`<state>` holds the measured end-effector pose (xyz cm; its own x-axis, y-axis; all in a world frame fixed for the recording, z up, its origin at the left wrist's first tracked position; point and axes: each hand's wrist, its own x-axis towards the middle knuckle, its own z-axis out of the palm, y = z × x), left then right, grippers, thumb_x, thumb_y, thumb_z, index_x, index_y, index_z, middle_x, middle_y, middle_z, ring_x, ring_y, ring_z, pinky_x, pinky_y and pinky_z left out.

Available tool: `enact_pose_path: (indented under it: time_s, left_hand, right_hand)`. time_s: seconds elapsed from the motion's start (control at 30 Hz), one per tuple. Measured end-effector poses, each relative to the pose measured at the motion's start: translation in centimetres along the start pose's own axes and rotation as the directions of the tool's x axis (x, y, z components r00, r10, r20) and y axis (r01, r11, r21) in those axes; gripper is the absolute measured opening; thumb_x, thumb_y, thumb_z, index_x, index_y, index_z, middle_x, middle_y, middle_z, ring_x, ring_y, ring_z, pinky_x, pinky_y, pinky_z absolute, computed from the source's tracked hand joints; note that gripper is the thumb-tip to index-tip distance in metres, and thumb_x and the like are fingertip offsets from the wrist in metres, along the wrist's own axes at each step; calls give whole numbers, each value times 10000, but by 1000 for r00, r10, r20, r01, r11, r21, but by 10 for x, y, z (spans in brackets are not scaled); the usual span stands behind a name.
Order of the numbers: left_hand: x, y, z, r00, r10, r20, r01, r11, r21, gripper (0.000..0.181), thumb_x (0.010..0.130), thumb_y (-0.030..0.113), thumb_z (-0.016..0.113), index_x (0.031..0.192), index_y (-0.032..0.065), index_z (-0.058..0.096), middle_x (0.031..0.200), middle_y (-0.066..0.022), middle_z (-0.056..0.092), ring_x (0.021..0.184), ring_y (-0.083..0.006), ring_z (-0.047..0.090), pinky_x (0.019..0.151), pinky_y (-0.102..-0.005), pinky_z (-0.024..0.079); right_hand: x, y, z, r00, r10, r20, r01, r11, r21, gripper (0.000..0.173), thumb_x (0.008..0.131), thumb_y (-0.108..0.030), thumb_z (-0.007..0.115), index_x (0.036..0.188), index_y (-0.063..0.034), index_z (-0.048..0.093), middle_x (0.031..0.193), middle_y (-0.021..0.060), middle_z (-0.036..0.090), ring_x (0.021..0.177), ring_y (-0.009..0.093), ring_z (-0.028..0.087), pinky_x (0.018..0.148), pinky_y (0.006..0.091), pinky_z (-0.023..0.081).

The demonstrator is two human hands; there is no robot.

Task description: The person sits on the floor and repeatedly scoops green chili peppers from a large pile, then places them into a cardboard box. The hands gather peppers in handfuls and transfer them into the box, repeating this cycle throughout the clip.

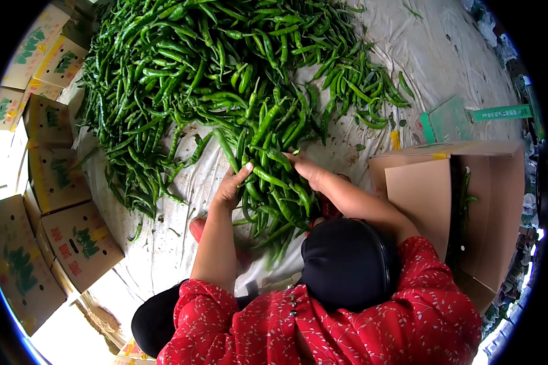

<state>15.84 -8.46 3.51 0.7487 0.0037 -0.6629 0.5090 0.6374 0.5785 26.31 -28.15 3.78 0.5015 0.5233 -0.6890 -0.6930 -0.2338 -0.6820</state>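
A bunch of long green chili peppers [274, 182] lies between my two hands, in front of my body. My left hand [230, 188] clasps the bunch from the left, its thumb lying over the peppers and most of its fingers hidden. From the right, my right hand [305, 169] presses round the upper part of the bunch; its fingertips are covered by peppers. Beyond both hands spreads a large heap of the same peppers [182, 68], touching the far end of the bunch. Some peppers trail down towards my lap, slightly blurred.
At my right stands an open cardboard box [418, 200] with peppers partly visible in its dark interior. Printed cartons [82, 242] are stacked along the left. A pale sheet [434, 59] lies under the heap. A green strap [500, 112] bearing writing lies at the right.
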Motion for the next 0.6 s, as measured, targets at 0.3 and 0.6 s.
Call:
enact_pose_path:
  time_s: [0.3,0.6]
  left_hand:
    - [-95,113,100,881,470,57,-470,852,233,885,736,382,792,1418,68,325,1304,-143,504,1179,-278,489,994,-405,404]
    - [-194,151,319,407,789,460,-895,444,29,656,713,321,818,1164,-27,493,982,-123,652,820,-225,651,788,-338,535]
  right_hand:
    - [-88,-128,23,951,-305,44,305,952,4,503,921,-439,555,1177,-7,589,993,101,661,862,150,618,820,288,483]
    - [-341,-250,-49,715,-694,83,697,699,-160,471,922,-428,542,1207,-55,577,1075,85,657,867,164,668,739,294,565]
